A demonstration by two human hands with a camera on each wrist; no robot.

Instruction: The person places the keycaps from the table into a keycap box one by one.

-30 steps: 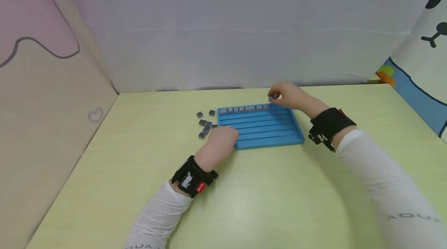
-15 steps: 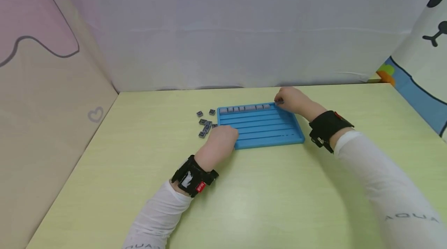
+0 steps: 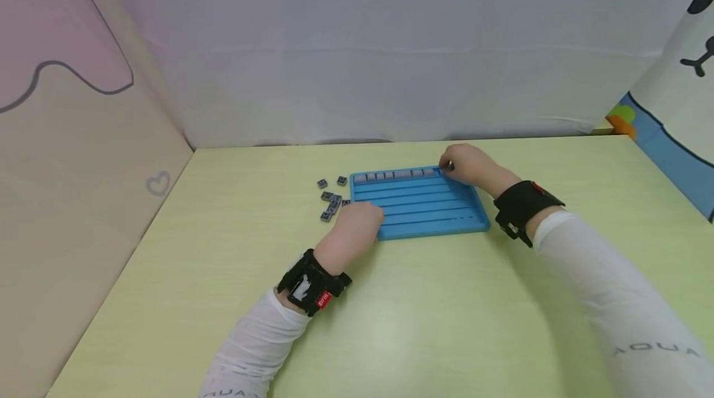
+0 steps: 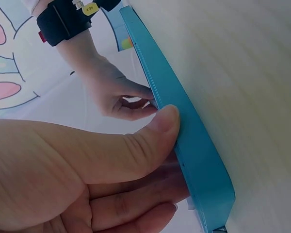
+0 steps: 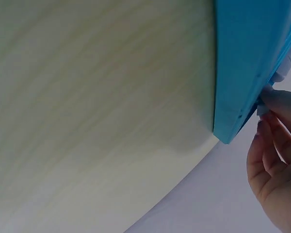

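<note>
A blue slotted tray (image 3: 424, 209) lies on the yellow-green table. Its farthest slot holds a row of small grey tiles (image 3: 393, 175). My right hand (image 3: 467, 163) sits at the tray's far right corner and pinches a grey tile (image 3: 449, 167) at the end of that row. In the right wrist view the fingertips (image 5: 276, 104) hold the tile (image 5: 262, 108) against the tray's corner (image 5: 235, 73). My left hand (image 3: 358, 222) grips the tray's near left corner. The left wrist view shows its thumb (image 4: 155, 128) pressed on the tray's rim (image 4: 194, 145), with the fingers curled below.
Several loose grey tiles (image 3: 331, 197) lie on the table just left of the tray. Printed fabric walls enclose the table at the back (image 3: 357, 44), left and right. Both wrists wear black straps.
My right hand has moved right along the far slot, from above the row's end down to the tray's far right corner, carrying the tile. The left hand has stayed put.
</note>
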